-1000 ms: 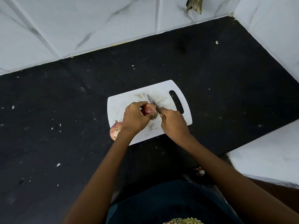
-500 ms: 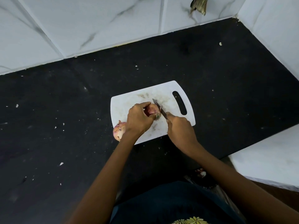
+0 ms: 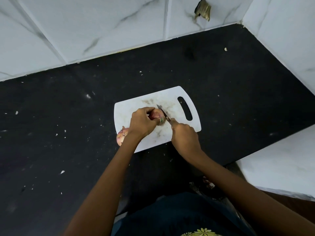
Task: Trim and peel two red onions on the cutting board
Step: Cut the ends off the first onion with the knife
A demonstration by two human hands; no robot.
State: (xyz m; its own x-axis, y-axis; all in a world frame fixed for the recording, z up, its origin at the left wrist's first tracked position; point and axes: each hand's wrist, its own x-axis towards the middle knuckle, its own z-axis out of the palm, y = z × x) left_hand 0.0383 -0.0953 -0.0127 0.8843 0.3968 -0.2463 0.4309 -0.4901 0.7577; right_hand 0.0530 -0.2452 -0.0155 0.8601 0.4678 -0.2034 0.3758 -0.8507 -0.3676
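While both hands work over the board, notes as follows.
Board: white cutting board [image 3: 133, 111] lies on the black worktop [image 3: 59, 103], handle slot toward the right.
Left hand: left hand [image 3: 141, 123] curls over a red onion [image 3: 156, 114] near the board's middle; grip wrapped round the onion, fingers on top.
Right hand: right hand [image 3: 185, 135] holds a knife [image 3: 162, 112]; grip closed round the handle, which is hidden in the fist.
Blade: it slants up-left and lies against the onion's right side.
Second onion: it [image 3: 121, 136] sits at the board's lower-left edge, partly hidden by the left wrist.
Worktop: pale scraps scattered; white marble tiles [image 3: 102, 28] behind.
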